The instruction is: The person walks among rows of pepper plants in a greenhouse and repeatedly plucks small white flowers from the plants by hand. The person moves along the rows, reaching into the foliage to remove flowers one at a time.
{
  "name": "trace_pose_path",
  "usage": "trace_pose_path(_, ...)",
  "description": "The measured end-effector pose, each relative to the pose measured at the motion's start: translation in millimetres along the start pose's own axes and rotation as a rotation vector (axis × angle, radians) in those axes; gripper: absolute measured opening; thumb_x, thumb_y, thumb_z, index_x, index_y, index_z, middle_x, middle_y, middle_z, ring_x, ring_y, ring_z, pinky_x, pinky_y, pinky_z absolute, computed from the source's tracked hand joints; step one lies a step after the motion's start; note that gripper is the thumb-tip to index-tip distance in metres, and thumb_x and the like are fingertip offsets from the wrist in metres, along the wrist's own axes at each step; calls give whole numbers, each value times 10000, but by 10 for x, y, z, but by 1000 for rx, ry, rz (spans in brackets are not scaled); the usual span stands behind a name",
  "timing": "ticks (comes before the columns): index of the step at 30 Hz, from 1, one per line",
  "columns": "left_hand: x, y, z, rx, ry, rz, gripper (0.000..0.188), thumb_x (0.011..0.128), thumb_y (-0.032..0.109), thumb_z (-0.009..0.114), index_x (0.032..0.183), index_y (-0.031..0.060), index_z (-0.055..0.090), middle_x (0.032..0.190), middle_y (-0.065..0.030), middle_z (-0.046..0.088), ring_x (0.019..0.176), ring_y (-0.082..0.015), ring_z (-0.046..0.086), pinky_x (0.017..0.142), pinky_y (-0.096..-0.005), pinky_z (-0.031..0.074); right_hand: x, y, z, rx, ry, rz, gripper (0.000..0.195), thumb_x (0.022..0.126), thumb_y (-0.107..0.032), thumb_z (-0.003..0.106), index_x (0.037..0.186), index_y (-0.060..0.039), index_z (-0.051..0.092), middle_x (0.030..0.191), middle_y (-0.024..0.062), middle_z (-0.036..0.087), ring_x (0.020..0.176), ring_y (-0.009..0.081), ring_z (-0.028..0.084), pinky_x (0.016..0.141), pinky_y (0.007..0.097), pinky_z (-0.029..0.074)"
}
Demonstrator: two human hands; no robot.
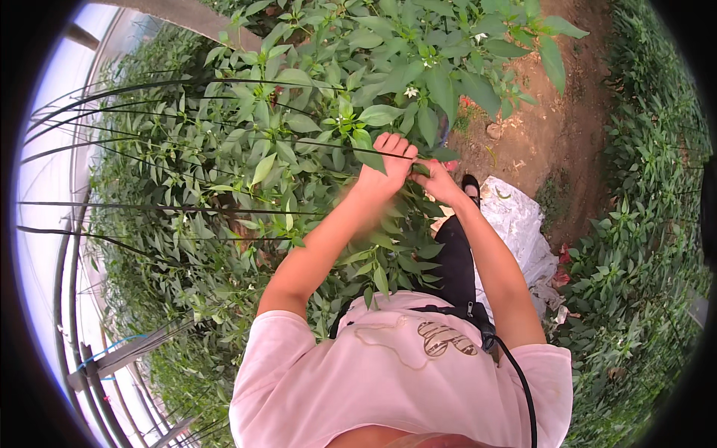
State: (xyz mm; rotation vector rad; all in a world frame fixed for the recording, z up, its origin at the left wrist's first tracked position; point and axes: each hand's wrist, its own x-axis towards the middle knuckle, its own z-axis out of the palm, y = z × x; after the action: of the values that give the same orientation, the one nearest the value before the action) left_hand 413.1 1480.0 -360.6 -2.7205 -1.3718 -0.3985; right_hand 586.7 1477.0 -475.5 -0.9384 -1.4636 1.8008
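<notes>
My left hand [390,161] is curled among the leafy pepper plants [313,131], its fingers bent down and what lies under them hidden. Across its back runs a taut dark cord [336,145] that comes from the left. My right hand [441,180] meets it from the right, thumb and forefinger pinched at the end of that cord. Leaves partly cover both hands' surroundings, so the stem below cannot be made out. White flowers [411,92] show on the plants just above my hands.
Several more dark cords [168,208] stretch into the foliage from the left. A bare soil path [538,129] runs on the right, with a crumpled white plastic sheet [507,224] beside my leg. Another plant row [633,280] borders the path. A concrete post [190,19] crosses the upper left.
</notes>
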Motion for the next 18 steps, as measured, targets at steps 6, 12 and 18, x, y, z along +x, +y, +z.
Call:
trace_pose_path(6,-6,39,-115,-182,-22,-370,195,971,235,652,855,86,696,588,-105,597,571,-337,642,590,-427,511,-139,-120,-54,-283,167,-1,416,850,-39,705,1251,-6,603,944,72,663,879,173,641,842,338,529)
trace_pose_path(12,68,-92,-170,-374,-35,-310,118,932,163,683,955,55,727,1105,-148,667,1058,-385,625,949,-543,448,5,90,97,-154,363,-95,441,844,-40,634,1277,-39,546,999,119,702,928,247,706,858,375,534)
trace_pose_path(18,251,-368,-77,-321,76,-211,124,959,141,689,1080,131,713,913,-107,730,821,-358,697,699,-437,561,90,-78,27,-202,416,-113,317,902,32,667,1175,-51,528,881,129,703,914,287,736,813,373,544)
